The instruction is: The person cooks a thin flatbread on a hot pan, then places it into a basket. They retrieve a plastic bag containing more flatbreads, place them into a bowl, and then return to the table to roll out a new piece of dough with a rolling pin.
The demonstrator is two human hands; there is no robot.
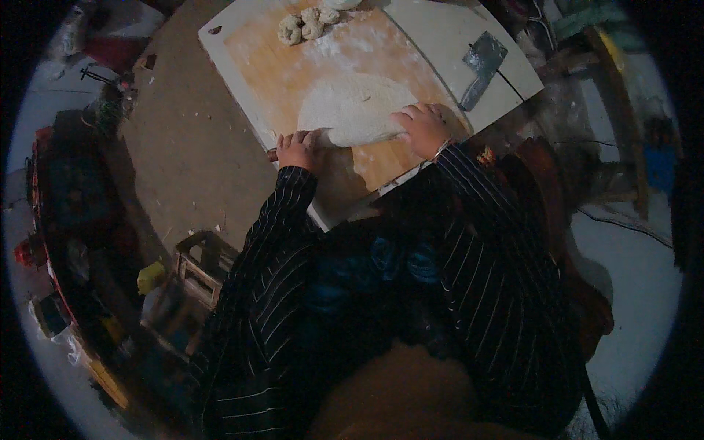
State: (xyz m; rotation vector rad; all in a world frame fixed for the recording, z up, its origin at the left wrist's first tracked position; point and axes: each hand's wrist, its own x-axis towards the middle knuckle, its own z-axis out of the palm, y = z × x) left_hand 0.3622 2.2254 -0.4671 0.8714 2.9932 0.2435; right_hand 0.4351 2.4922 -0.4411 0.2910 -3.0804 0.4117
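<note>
A large, flat sheet of dough [352,107] lies on a floured wooden board [258,66]. Its near edge looks rolled around a rolling pin [272,155], whose brown end sticks out on the left. My left hand [297,151] is closed over the pin near that end. Curled over the right end of the rolled dough edge is my right hand [424,131]; any pin beneath it is hidden. Several lumps of dough [311,25] sit at the board's far side, by loose flour. A cleaver [484,66] rests on the pale tabletop [514,80] to the right.
A small wooden stool [201,269] stands on the floor at lower left, near a yellow object [151,278]. Along the left runs a dark, cluttered piece of furniture [77,209]. Brown curved furniture [591,324] stands close on my right. The table's near corner [325,223] points toward me.
</note>
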